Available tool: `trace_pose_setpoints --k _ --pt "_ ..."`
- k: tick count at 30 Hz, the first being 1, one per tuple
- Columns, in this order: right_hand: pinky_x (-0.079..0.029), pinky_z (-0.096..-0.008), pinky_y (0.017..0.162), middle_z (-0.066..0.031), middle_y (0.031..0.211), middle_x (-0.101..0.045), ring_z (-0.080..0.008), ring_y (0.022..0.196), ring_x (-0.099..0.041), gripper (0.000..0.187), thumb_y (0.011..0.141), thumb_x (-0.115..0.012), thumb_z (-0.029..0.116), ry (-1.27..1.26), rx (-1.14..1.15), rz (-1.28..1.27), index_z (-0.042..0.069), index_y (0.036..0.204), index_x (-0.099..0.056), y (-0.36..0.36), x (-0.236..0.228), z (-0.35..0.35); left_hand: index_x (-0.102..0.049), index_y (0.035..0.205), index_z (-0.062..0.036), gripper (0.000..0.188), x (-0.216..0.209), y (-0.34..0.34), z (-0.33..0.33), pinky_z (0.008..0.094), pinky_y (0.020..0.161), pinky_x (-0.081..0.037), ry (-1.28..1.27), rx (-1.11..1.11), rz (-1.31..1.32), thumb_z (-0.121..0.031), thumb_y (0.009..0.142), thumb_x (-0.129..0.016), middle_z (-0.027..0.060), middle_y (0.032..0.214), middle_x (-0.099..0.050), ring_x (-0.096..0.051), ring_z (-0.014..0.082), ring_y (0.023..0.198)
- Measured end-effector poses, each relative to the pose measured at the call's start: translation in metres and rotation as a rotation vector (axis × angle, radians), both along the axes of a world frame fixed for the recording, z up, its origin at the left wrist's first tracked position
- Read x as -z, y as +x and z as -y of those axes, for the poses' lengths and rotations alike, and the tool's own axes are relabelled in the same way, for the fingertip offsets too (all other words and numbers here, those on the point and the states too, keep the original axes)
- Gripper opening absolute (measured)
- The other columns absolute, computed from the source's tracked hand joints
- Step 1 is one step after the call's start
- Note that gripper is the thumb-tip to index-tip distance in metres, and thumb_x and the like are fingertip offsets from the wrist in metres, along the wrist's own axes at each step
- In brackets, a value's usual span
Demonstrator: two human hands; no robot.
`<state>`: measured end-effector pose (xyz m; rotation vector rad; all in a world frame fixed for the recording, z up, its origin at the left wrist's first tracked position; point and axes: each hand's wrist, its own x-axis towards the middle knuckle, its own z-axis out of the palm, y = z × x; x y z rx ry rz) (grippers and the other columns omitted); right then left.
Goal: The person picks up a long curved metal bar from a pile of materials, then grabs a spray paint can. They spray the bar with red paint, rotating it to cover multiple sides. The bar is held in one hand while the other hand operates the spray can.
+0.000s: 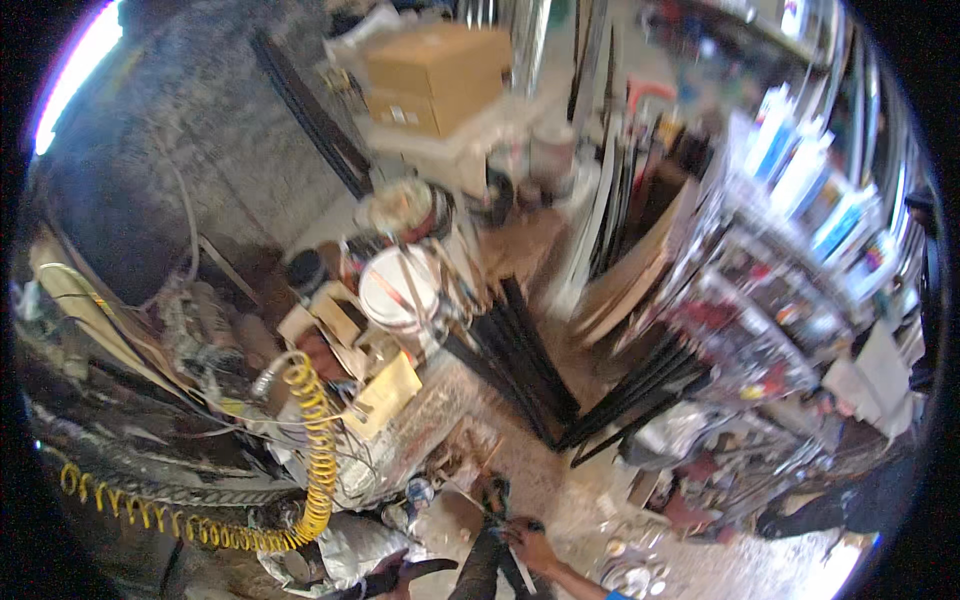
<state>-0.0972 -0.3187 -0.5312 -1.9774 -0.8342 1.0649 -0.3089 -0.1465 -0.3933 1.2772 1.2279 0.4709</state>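
A: Hands first. What do we log?

B: Right hand (532,547): near edge, just right of a dark trouser leg (480,572). Fingers look partly bent, at a small dark object (535,525); we cannot tell whether they grip it or only touch it. Left hand: we cannot make it out with confidence; a dark curved shape (430,568) lies at the near edge, left of the leg.

A: So our object of interest sits at the right hand, near side. How far along are we?

B: Our judgement, low confidence: handling is under way. We see no recognisable finished piece beside the hand, so done and left cannot be separated. Motion blur noted.

A: Containers?

B: Far side: cardboard box (435,75), top closed, contents hidden. Nearer, a round tub (400,207) with a pale top or fill; we cannot say which. Nearer again, a white round bucket (398,290) with a strip across its pale top; contents not shown. Right side: a group of white and blue containers (800,170), contents unreadable to us.
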Motion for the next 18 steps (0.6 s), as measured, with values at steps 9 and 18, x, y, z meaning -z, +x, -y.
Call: trace_pose_setpoints --k 9,18 --pt "-0.039 -0.0299 0.057 0.0043 0.069 -0.049 -0.0072 0.067 -0.044 0.050 0.099 -0.057 0.052 0.292 0.188 -0.259 0.003 0.094 -0.064 -0.022 -0.297 -0.027 -0.058 0.124 0.0012 0.029 -0.129 0.086 0.004 0.0314 0.089 -0.051 0.699 0.464 0.074 -0.015 0.100 -0.061 0.0086 0.112 -0.067 -0.062 0.0144 0.099" --pt "-0.038 -0.0227 0.050 0.0062 0.070 -0.044 -0.0054 0.057 -0.044 0.027 0.104 -0.052 0.041 0.309 0.928 -0.348 0.014 0.108 -0.046 0.036 -0.290 -0.026 -0.063 0.103 -0.0031 0.012 -0.197 0.174 -0.064 0.0286 0.086 -0.049 0.241 0.158 0.476 -0.003 0.091 -0.066 0.0025 0.104 -0.063 -0.059 0.0117 0.096"
